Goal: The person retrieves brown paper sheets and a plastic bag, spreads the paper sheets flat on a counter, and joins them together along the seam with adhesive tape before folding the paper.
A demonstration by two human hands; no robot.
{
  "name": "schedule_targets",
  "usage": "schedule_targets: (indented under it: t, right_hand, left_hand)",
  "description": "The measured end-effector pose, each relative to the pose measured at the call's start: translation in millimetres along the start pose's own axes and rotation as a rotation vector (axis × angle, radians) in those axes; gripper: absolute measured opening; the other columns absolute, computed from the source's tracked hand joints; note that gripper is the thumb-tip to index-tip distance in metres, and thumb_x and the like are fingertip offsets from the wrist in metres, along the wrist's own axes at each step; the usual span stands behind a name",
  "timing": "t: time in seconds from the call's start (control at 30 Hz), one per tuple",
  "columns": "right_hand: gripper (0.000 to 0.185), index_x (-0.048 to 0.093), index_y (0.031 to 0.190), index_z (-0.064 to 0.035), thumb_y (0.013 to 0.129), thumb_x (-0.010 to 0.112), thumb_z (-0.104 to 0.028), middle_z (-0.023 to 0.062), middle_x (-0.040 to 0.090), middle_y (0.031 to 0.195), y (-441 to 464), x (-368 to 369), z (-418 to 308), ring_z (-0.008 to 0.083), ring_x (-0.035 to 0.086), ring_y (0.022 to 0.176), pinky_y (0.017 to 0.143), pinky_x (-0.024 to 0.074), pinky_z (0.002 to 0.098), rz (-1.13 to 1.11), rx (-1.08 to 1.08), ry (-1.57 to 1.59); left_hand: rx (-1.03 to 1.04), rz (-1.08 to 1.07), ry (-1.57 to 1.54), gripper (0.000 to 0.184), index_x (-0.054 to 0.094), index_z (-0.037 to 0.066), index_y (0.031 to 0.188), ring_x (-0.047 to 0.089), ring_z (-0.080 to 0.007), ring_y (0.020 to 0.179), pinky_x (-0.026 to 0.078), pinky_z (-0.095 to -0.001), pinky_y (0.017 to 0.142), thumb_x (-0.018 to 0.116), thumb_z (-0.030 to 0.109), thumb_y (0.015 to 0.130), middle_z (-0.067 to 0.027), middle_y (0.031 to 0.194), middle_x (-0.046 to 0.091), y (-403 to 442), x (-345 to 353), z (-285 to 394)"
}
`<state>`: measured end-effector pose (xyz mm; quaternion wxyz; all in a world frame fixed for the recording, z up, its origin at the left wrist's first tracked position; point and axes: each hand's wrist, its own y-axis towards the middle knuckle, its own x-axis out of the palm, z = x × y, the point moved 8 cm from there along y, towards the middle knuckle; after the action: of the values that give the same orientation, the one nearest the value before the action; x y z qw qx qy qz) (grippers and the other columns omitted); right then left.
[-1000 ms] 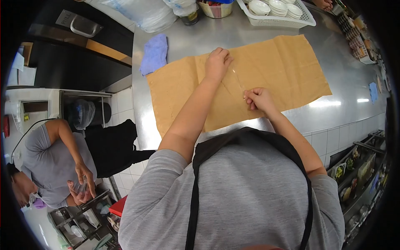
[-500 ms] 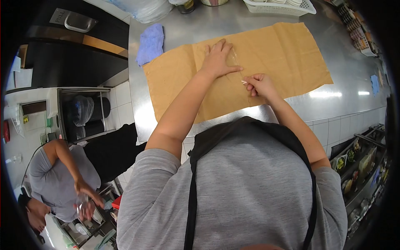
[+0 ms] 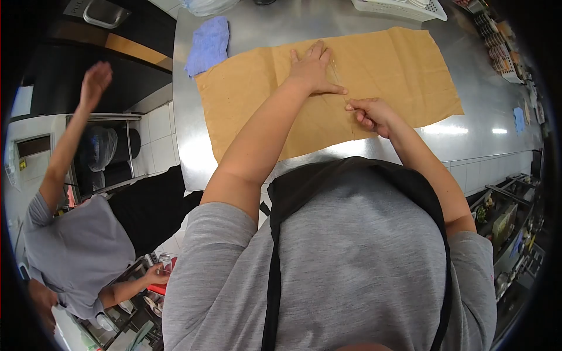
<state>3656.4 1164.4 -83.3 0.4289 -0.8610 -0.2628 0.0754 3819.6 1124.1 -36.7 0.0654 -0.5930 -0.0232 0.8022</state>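
A tan cloth (image 3: 404, 76) is spread over the steel counter in front of me. My left hand (image 3: 310, 71) lies flat on its middle, fingers apart and thumb stretched toward my right hand. Along the left hand's right side runs the shiny edge of a thin clear plastic piece (image 3: 335, 71); the rest of it is hard to make out. My right hand (image 3: 373, 114) is closed in a pinch at the near end of that plastic, just beyond the left thumb. The fingertips mostly hide what they grip.
A folded blue cloth (image 3: 209, 45) lies by the tan cloth's far left corner. At the back stands a white basket (image 3: 401, 10) on the steel counter (image 3: 468, 99). To my left a co-worker (image 3: 82, 228) stands with one arm raised, near black cabinets.
My right hand has moved slightly up and right, and the white tip at its fingers no longer shows. My left hand stays spread. The co-worker has raised one arm.
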Motion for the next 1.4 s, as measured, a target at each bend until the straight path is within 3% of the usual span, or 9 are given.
schedule_targets:
  t: [0.3, 0.5, 0.57, 0.8, 0.97, 1.2, 1.27, 1.33, 1.4]
  right_hand:
    - [0.018, 0.063, 0.085, -0.0076, 0.086, 0.055, -0.024, -0.0022, 0.05, 0.052, -23, 3, 5, 0.005, 0.037, 0.037, 0.034, 0.0243, 0.0206, -0.023, 0.065, 0.074]
    - [0.029, 0.063, 0.085, -0.0067, 0.09, 0.048, -0.031, -0.0006, 0.053, 0.053, -29, -2, 14, 0.006, 0.042, 0.037, 0.034, 0.0296, 0.0182, -0.072, 0.071, 0.115]
    - [0.035, 0.062, 0.084, -0.004, 0.091, 0.044, -0.034, 0.0015, 0.055, 0.052, -39, 3, 38, 0.0068, 0.044, 0.036, 0.034, 0.0325, 0.0175, -0.175, 0.167, 0.077]
    - [0.041, 0.062, 0.086, 0.0009, 0.093, 0.042, -0.034, 0.004, 0.056, 0.051, -63, -41, 49, 0.0074, 0.044, 0.034, 0.033, 0.0332, 0.0182, -0.03, 0.121, 0.094]
    - [0.039, 0.062, 0.088, 0.0011, 0.092, 0.043, -0.033, 0.0044, 0.055, 0.05, -45, -40, 44, 0.008, 0.044, 0.034, 0.032, 0.0336, 0.0191, -0.035, 0.076, 0.099]
    - [0.036, 0.062, 0.085, 0.001, 0.091, 0.046, -0.03, 0.0055, 0.056, 0.051, -44, -38, 42, 0.0082, 0.044, 0.034, 0.033, 0.0339, 0.0191, -0.006, 0.082, 0.086]
    - [0.035, 0.062, 0.085, 0.0008, 0.091, 0.047, -0.031, 0.0057, 0.056, 0.052, -51, -37, 30, 0.0081, 0.044, 0.034, 0.033, 0.0335, 0.0192, -0.018, 0.067, 0.057]
    - [0.033, 0.061, 0.079, -0.0039, 0.086, 0.055, -0.035, 0.004, 0.056, 0.052, -59, -22, 7, 0.0085, 0.048, 0.038, 0.034, 0.0329, 0.0204, -0.17, 0.069, -0.46]
    - [0.027, 0.06, 0.078, -0.0075, 0.085, 0.055, -0.033, 0.0027, 0.054, 0.05, -52, -17, -30, 0.0083, 0.046, 0.035, 0.035, 0.0341, 0.0201, -0.211, -0.014, -0.61]
  left_hand:
    - [0.008, -0.011, 0.034, 0.12, 0.019, 0.008, 0.139, 0.014, -0.0221, 0.134, 0.012, -0.0615, 0.103, 0.065, 0.072, 0.048, -0.0105, 0.146, 0.012, -5, -1, 10]
    - [0.009, -0.022, 0.039, 0.12, 0.018, 0.007, 0.139, 0.011, -0.0215, 0.135, 0.011, -0.0621, 0.102, 0.065, 0.071, 0.048, -0.0102, 0.146, 0.012, -7, -3, 14]
    - [0.007, -0.043, 0.034, 0.123, 0.016, 0.008, 0.14, 0.009, -0.0224, 0.135, 0.008, -0.06, 0.104, 0.065, 0.072, 0.047, -0.0106, 0.147, 0.008, -8, -2, 16]
    - [-0.021, -0.053, 0.069, 0.126, 0.013, 0.007, 0.14, 0.006, -0.0224, 0.136, 0.007, -0.0656, 0.1, 0.064, 0.073, 0.046, -0.0106, 0.147, 0.006, -10, 3, 22]
    - [0.05, 0.02, 0.037, 0.121, 0.015, 0.011, 0.14, 0.006, -0.0309, 0.135, 0.006, -0.0711, 0.095, 0.064, 0.072, 0.049, -0.0077, 0.147, 0.008, -11, 3, 27]
    - [0.061, 0.057, 0.051, 0.119, 0.016, 0.012, 0.14, 0.007, -0.0349, 0.134, 0.005, -0.0729, 0.093, 0.063, 0.072, 0.049, -0.0053, 0.147, 0.01, -31, 11, 31]
    - [0.105, 0.049, 0.034, 0.121, 0.015, 0.011, 0.14, 0.005, -0.0366, 0.134, 0.004, -0.0736, 0.092, 0.063, 0.073, 0.047, -0.0067, 0.147, 0.01, -35, 10, 36]
    - [0.109, 0.041, 0.051, 0.123, 0.014, 0.011, 0.14, 0.004, -0.0374, 0.134, 0.003, -0.074, 0.092, 0.064, 0.073, 0.046, -0.0073, 0.147, 0.008, -36, 8, 33]
    - [0.111, 0.01, 0.055, 0.125, 0.013, 0.01, 0.141, 0.003, -0.0382, 0.134, 0.003, -0.0744, 0.091, 0.064, 0.073, 0.045, -0.008, 0.147, 0.007, -30, 6, 23]
